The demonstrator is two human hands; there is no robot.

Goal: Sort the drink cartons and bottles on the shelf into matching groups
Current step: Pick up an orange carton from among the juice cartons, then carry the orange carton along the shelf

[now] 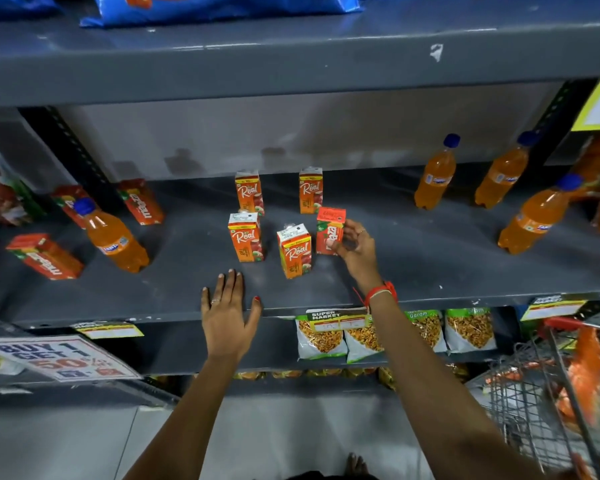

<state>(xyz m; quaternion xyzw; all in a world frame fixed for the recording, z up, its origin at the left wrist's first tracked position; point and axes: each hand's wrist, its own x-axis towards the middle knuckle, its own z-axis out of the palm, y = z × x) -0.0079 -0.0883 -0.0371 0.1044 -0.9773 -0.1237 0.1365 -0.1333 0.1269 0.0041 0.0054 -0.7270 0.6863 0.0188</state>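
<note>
On the grey shelf, several orange Real cartons stand upright in the middle. My right hand grips a red Maaza carton standing just right of them. My left hand rests flat and open on the shelf's front edge, holding nothing. Three more Maaza cartons are at the left, two of them leaning at the back and one lying down. One orange Fanta bottle with a blue cap stands among them. Three Fanta bottles stand at the right.
Snack packets fill the shelf below, behind price tags. A wire shopping trolley stands at the lower right. A "Buy 1 Get 1" sign hangs at the lower left. Blue bags lie on the shelf above.
</note>
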